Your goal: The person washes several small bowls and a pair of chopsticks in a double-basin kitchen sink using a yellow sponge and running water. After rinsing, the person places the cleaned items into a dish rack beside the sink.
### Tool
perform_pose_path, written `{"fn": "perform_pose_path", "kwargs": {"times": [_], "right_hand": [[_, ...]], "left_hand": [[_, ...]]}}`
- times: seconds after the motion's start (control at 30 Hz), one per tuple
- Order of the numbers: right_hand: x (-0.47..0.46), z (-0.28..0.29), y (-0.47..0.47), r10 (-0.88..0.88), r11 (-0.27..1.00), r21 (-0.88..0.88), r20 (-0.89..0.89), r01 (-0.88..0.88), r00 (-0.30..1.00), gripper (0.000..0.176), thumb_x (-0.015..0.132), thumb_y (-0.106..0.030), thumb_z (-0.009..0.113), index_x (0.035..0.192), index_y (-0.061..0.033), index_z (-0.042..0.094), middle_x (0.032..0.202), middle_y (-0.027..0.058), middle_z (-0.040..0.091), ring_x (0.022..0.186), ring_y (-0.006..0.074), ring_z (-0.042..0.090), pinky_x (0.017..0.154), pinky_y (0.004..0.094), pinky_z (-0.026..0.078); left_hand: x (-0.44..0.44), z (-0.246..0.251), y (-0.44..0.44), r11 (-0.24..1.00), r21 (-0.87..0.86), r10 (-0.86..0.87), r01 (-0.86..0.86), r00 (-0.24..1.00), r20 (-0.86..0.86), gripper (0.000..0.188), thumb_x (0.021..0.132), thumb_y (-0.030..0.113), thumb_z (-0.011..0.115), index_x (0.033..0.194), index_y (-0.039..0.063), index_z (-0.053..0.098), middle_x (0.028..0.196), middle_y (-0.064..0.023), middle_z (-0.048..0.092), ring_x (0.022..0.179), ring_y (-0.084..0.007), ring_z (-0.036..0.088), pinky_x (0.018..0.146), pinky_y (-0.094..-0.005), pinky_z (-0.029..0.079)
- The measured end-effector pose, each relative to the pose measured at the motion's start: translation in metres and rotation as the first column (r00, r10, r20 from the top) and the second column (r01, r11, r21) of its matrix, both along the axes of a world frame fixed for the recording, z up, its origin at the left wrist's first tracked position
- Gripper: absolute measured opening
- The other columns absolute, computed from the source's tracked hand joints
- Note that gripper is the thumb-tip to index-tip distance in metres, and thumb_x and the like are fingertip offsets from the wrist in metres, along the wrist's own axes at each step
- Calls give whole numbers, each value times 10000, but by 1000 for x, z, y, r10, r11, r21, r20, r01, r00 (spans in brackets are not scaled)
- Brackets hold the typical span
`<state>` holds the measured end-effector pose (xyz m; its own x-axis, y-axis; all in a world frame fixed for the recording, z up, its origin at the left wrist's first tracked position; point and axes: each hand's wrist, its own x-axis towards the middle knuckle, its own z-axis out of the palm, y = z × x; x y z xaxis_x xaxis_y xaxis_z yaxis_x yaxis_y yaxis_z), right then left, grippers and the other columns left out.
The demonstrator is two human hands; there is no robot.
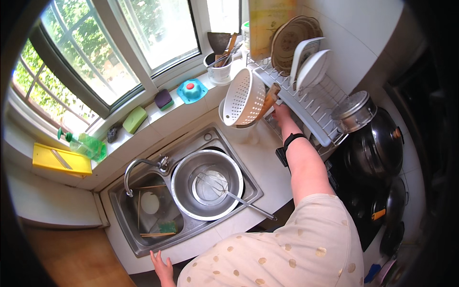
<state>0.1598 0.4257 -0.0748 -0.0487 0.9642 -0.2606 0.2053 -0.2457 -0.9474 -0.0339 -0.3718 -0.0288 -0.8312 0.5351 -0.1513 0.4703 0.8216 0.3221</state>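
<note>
My right hand (282, 114) reaches to the lower front of a wire dish rack (304, 107), beside a wooden-handled tool (269, 98) and a white plastic colander (244, 97). Its fingertips are partly hidden, and whether they grip anything cannot be made out. Low in the view, my left hand (163, 267) hovers at the counter's front edge with fingers apart and nothing in it. Between the hands, a stainless steel bowl (181, 190) sits in the right basin of a double sink (256, 193). A wire whisk (247, 203) leans across its rim, over a round mesh strainer (211, 179).
The left basin holds a white round item (150, 202), a green scouring sponge (168, 226) and chopsticks (157, 235). A faucet (134, 168) arches over it. On the sill stand a green spray bottle (88, 145) and a yellow slicer (62, 159). A lidded pot (353, 113) is at right.
</note>
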Motion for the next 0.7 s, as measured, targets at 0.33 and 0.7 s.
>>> {"fn": "perform_pose_path", "kwargs": {"times": [0.33,0.7], "right_hand": [[13,-84,53,-7,458,403,893,-793,450,216,806,-184,568,944,-81,698,929,157,675,904,335,642,753,435,513],[32,-5,-105,95,992,-74,-67,-100,993,410,952,-272,518,1337,-149,451,1198,18,592,1051,132,569,811,292,422]], "left_hand": [[-45,0,7,999,47,-15,12,998,62,427,813,99,653,1226,54,553,1382,-193,430,1254,-356,437,1031,-405,384],[-223,-79,19,985,98,116,-142,965,235,290,860,186,554,1105,49,628,1106,-198,627,1017,-364,601,874,-410,483]]}}
